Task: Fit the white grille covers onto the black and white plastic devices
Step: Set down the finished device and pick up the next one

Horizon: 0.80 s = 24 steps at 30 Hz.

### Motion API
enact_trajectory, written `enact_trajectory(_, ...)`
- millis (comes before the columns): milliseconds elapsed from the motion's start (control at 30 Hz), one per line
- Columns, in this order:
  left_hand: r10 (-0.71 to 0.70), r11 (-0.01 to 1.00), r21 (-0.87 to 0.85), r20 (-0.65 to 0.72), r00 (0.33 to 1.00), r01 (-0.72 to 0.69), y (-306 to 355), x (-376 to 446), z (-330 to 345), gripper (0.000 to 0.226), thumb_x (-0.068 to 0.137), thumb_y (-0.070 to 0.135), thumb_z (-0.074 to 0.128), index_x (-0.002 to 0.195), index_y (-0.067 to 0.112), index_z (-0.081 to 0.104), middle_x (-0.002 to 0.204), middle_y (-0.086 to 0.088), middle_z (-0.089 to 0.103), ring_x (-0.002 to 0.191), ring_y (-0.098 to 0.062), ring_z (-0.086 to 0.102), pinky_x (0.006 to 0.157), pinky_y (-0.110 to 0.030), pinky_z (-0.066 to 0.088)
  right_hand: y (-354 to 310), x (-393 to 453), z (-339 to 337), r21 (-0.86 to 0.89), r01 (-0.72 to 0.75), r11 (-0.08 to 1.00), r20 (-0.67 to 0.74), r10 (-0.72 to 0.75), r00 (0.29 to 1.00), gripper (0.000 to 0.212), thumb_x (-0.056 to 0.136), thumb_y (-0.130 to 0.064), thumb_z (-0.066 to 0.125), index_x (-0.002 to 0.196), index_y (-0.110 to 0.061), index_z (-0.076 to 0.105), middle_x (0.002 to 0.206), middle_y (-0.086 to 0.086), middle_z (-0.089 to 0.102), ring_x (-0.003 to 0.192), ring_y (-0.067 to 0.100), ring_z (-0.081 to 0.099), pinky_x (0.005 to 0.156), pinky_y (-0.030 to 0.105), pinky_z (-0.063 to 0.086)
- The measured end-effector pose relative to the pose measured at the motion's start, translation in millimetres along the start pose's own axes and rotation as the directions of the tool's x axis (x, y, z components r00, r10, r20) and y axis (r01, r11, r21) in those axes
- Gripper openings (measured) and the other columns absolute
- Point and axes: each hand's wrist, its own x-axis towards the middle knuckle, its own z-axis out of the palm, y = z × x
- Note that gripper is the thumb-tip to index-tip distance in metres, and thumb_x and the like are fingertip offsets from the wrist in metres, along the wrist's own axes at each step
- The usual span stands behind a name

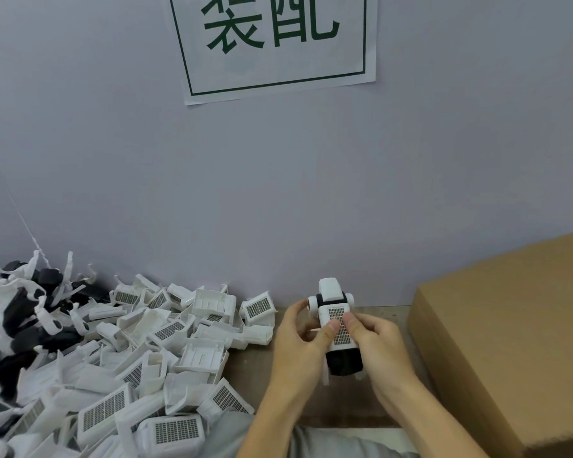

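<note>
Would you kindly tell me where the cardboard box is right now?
In the head view, the cardboard box sits at the lower right on the table, against the grey wall, just right of the right hand.

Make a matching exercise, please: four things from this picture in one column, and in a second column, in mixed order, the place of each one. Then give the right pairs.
Things
1. device
2. pile of white grille covers
3. cardboard box
4. paper sign

Places
A. on the wall, at the top
B. on the table, at the left
C. held between the two hands, thumbs pressing on its grille
D. at the right edge of the table

Pairs: 1-C, 2-B, 3-D, 4-A

The left hand and the right hand both grip the device.
</note>
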Motion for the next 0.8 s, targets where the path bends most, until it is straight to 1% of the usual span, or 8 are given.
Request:
enact_trajectory(100, -0.05, 0.99, 0.134, 0.011, 0.999, 0.048, -2, -2, 1, 0.047, 0.092, 0.018, 0.071, 0.133, 0.022, 0.048, 0.105, 0.0, 0.07, 0.092, -0.008, 0.069, 0.075, -0.014, 0.053, 0, 1, -3, 0.108, -0.045, 0.993, 0.025, 0.043, 0.999, 0.02, 0.1, -0.022, 0.058, 0.109, -0.013, 0.073, 0.096, 0.007, 0.078, 0.092, 0.025, 0.075, 0.08, 0.044, 0.061)
enact_trajectory(200, -0.062, 0.987, 0.15, -0.015, 0.998, 0.064, -2, 0, -1, 0.044, 0.093, 0.012, 0.068, 0.134, 0.019, 0.052, 0.097, -0.002, 0.075, 0.091, -0.013, 0.072, 0.083, -0.026, 0.056, 1, 1, 0, 0.031, 0.013, 0.999, 0.029, -0.013, 0.999, 0.015, 0.098, -0.015, 0.061, 0.099, -0.023, 0.072, 0.089, -0.004, 0.079, 0.086, 0.012, 0.075, 0.07, 0.025, 0.059)
enact_trajectory(267, -0.049, 0.988, 0.143, -0.016, 0.999, 0.051, -1, 0, -3, 0.043, 0.092, 0.011, 0.069, 0.131, 0.02, 0.053, 0.089, 0.0, 0.076, 0.085, -0.011, 0.073, 0.076, -0.022, 0.056, -1, 0, 0, -0.035, 0.061, 0.998, 0.001, -0.061, 0.998, 0.021, 0.097, -0.013, 0.063, 0.09, -0.032, 0.07, 0.082, -0.01, 0.078, 0.081, 0.007, 0.074, 0.064, 0.017, 0.056)
enact_trajectory(400, -0.05, 0.998, 0.028, -0.071, 0.996, 0.052, -5, 0, -2, 0.046, 0.088, 0.013, 0.075, 0.123, 0.026, 0.048, 0.076, 0.023, 0.073, 0.076, 0.006, 0.069, 0.067, -0.011, 0.051, 0, -2, 5, -0.082, 0.124, 0.989, -0.039, -0.128, 0.991, 0.011, 0.096, -0.019, 0.065, 0.095, -0.03, 0.068, 0.083, -0.01, 0.076, 0.082, -0.001, 0.071, 0.063, 0.011, 0.052)
enact_trajectory(500, -0.123, 0.984, -0.139, -0.105, 0.987, 0.108, -9, 4, 0, 0.052, 0.09, 0.018, 0.073, 0.131, 0.032, 0.043, 0.099, 0.004, 0.076, 0.093, -0.008, 0.072, 0.087, -0.03, 0.056, 1, -8, 12, -0.339, 0.25, 0.907, 0.0, -0.266, 0.964, 0.008, 0.098, -0.032, 0.059, 0.104, -0.035, 0.065, 0.096, -0.014, 0.071, 0.093, 0.001, 0.067, 0.071, 0.012, 0.051)
enact_trajectory(600, -0.228, 0.881, -0.427, -0.01, 0.974, 0.201, 3, 7, -2, 0.023, 0.103, 0.025, 0.052, 0.125, 0.022, 0.055, 0.106, -0.008, 0.076, 0.098, -0.026, 0.073, 0.082, -0.037, 0.058, -1, -12, 15, -0.449, 0.297, 0.843, 0.146, -0.258, 0.955, 0.032, 0.087, -0.053, 0.061, 0.116, -0.039, 0.06, 0.105, -0.014, 0.063, 0.102, 0.003, 0.059, 0.085, 0.028, 0.051)
enact_trajectory(700, -0.196, 0.951, -0.248, -0.015, 0.98, 0.186, 15, 8, -10, 0.02, 0.103, 0.024, 0.05, 0.108, 0.015, 0.067, 0.088, -0.015, 0.077, 0.076, -0.029, 0.072, 0.065, -0.033, 0.057, -3, -10, 7, -0.496, 0.282, 0.821, 0.092, -0.273, 0.957, 0.035, 0.085, -0.036, 0.069, 0.118, -0.035, 0.057, 0.104, -0.013, 0.063, 0.095, 0.004, 0.06, 0.074, 0.02, 0.05)
enact_trajectory(800, 0.011, 0.995, 0.095, -0.22, 0.975, 0.01, 26, 15, -26, 0.014, 0.097, 0.017, 0.059, 0.093, 0.016, 0.073, 0.071, -0.005, 0.07, 0.06, -0.016, 0.063, 0.056, -0.029, 0.05, -18, -7, -4, -0.208, 0.186, 0.96, 0.021, -0.186, 0.982, 0.003, 0.091, -0.027, 0.067, 0.094, -0.028, 0.067, 0.081, 0.001, 0.066, 0.063, 0.004, 0.061, 0.051, 0.016, 0.048)
